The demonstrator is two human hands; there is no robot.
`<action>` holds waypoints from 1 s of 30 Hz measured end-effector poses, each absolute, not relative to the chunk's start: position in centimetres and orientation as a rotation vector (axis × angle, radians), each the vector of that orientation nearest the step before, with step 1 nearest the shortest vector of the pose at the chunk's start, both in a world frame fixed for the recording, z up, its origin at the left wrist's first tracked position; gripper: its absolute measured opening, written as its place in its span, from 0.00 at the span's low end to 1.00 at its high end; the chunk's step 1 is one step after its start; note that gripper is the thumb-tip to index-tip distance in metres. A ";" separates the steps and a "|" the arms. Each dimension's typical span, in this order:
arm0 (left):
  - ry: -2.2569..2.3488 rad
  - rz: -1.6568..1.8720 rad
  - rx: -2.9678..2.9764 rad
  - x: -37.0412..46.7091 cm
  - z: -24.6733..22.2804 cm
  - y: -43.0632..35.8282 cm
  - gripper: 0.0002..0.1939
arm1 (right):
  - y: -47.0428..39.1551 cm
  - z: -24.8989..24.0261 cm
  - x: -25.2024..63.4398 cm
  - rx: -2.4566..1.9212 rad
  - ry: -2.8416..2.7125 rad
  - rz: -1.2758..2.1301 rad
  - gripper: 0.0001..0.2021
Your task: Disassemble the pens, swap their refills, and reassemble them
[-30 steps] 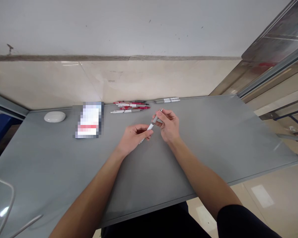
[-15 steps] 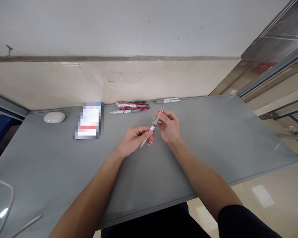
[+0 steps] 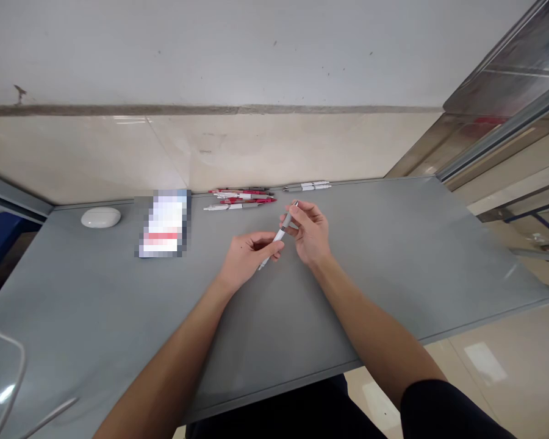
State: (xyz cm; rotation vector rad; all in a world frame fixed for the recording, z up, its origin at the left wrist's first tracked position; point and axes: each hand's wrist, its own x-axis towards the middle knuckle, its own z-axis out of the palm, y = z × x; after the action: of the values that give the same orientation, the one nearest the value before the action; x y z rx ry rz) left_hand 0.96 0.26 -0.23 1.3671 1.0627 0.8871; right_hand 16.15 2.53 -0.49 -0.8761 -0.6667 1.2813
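Observation:
A white and grey pen (image 3: 279,235) slants between my two hands above the table, its silver tip up and to the right. My left hand (image 3: 247,256) is closed around the white lower barrel, thumb on top. At the grey grip near the tip, my right hand (image 3: 312,231) pinches the same pen between thumb and fingers. Beyond the hands lies a loose pile of red and white pens (image 3: 242,196) at the table's back edge. To its right, a few white and grey pens (image 3: 307,186) rest side by side.
The grey table (image 3: 384,256) meets a tiled wall (image 3: 274,143) at the back. On the left lie a white rounded case (image 3: 100,217) and a blurred phone-like item (image 3: 163,223). A pale cable (image 3: 21,366) curves over the near left corner.
Both hands stay almost in place on the pen. The left thumb has shifted slightly along the barrel; the other pens have not moved.

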 end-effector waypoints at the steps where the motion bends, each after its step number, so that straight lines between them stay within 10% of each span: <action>1: 1.094 0.892 1.385 1.0 -0.2 0.2 0.15 | 2.5 -0.4 16.1 -0.878 -0.675 1.277 0.11; 30: 0.859 0.777 1.284 1.0 0.2 0.0 0.14 | 2.3 -0.3 16.2 -0.857 -0.642 1.268 0.11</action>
State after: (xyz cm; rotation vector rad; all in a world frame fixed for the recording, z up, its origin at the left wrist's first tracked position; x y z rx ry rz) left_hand 0.97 0.01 0.24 1.2840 0.8585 0.7773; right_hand 16.20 2.31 -0.33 -0.8574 -0.6417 1.2680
